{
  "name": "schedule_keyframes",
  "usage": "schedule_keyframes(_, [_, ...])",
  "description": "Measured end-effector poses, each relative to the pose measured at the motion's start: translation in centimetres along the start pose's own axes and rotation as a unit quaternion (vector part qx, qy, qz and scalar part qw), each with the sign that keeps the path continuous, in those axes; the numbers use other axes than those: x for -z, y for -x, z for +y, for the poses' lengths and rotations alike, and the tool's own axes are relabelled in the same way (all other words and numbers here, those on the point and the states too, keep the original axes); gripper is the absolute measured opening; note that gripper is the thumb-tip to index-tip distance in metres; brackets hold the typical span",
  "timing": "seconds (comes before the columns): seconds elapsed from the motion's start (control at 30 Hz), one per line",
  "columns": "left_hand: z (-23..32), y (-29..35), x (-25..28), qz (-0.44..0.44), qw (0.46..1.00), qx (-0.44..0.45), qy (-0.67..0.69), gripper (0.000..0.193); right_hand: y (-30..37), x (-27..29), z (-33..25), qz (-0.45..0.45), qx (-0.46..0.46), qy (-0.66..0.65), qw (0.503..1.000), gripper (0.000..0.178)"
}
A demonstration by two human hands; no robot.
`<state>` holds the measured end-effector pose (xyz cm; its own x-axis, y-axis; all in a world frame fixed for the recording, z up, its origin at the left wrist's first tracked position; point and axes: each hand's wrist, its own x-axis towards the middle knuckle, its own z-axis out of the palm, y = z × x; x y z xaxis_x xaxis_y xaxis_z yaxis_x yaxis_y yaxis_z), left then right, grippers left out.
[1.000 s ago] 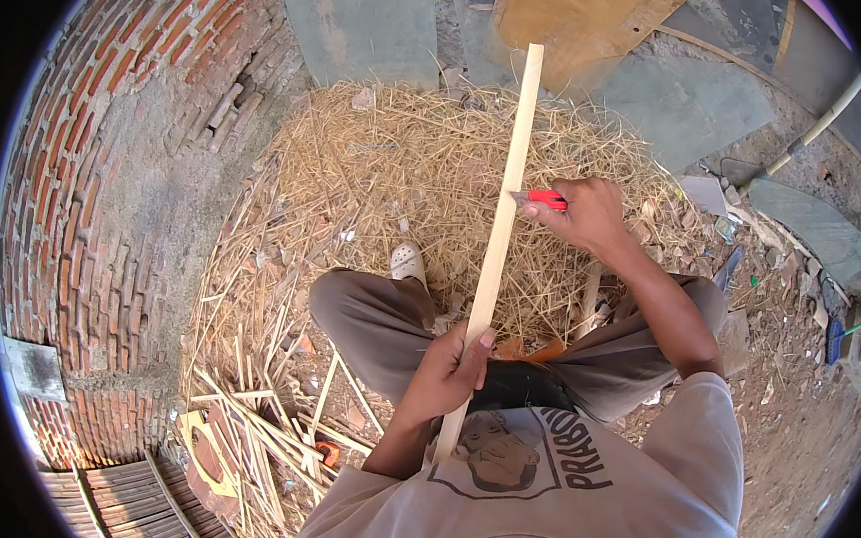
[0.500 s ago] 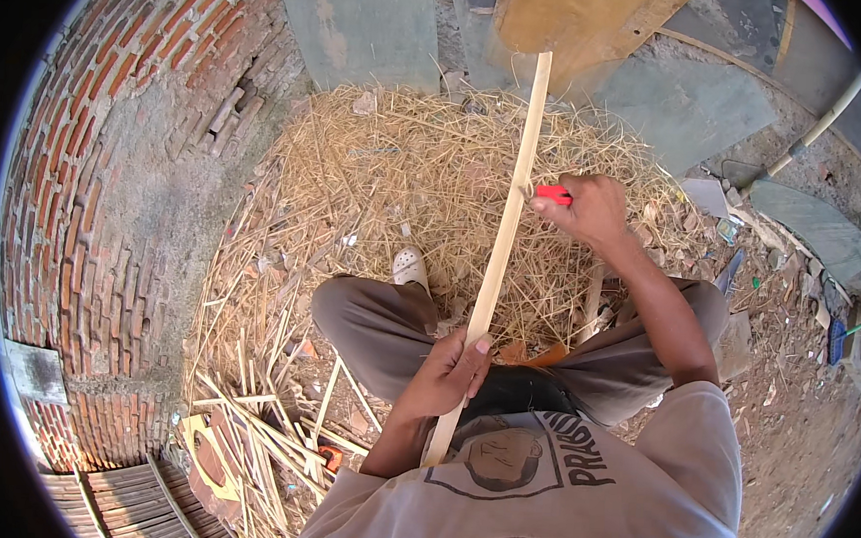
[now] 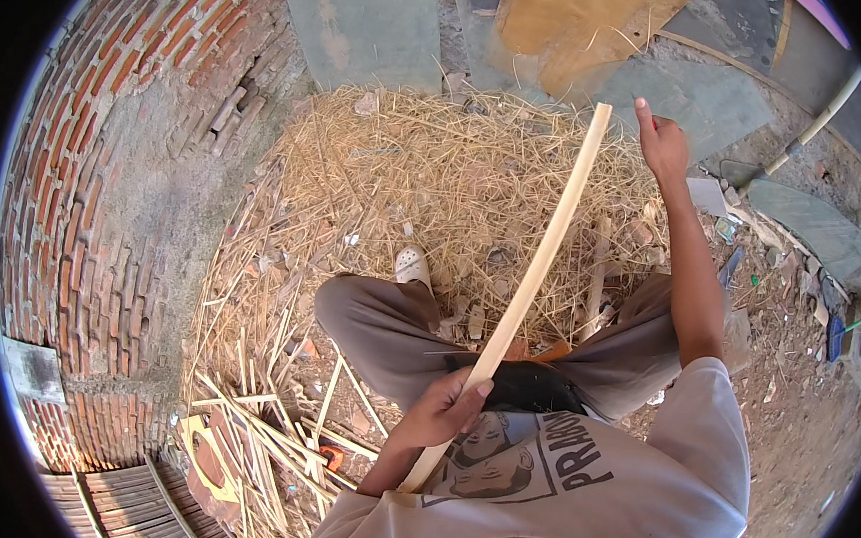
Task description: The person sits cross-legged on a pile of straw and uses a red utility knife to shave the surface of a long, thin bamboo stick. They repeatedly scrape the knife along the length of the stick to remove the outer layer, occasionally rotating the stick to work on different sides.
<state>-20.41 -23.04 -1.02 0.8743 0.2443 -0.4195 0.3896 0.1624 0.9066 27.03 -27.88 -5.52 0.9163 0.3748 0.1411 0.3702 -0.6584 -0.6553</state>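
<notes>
The long, flat, pale woody strip [image 3: 548,254], slightly bowed and squared at its tip, slants from the grey shirt [image 3: 525,517] over coarse, tangled straw-coloured shavings [image 3: 455,178], its lower part clasped in the left hand [image 3: 443,411]. Beside its tip, the right hand [image 3: 665,150] curls round a red tool [image 3: 654,123], too hidden to identify surely.

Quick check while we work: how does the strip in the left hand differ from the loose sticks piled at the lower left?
Width: the strip is clearly broader; the sticks are narrow.
Support: the strip is gripped by the left hand; the sticks lie in a loose heap with no hand on them.
Pose: the strip slants singly, up and to the right; the sticks cross one another at various angles.
Both are long and pale.
</notes>
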Motion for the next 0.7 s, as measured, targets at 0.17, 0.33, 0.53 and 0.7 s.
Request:
schedule_keyframes(0.17, [0.0,-3.0,0.6,0.136,0.988,-0.075,0.007,0.024,13.5,-1.9,-6.7,-0.122,0.351,0.005,0.928,0.068])
schedule_keyframes(0.33, [2.7,-4.3,-0.4,0.122,0.988,-0.091,0.021,0.026,16.9,-2.1,-8.1,-0.136,0.476,-0.039,0.868,0.064])
schedule_keyframes(0.53, [2.7,-4.7,-0.7,0.091,0.991,-0.096,0.028,0.024,12.2,-2.4,-6.6,-0.07,0.386,-0.003,0.92,0.063])
schedule_keyframes(0.7, [2.0,-5.2,-0.1,0.071,0.99,-0.1,0.07,0.025,16.3,-2.1,-7.2,-0.093,0.46,-0.053,0.882,0.066])
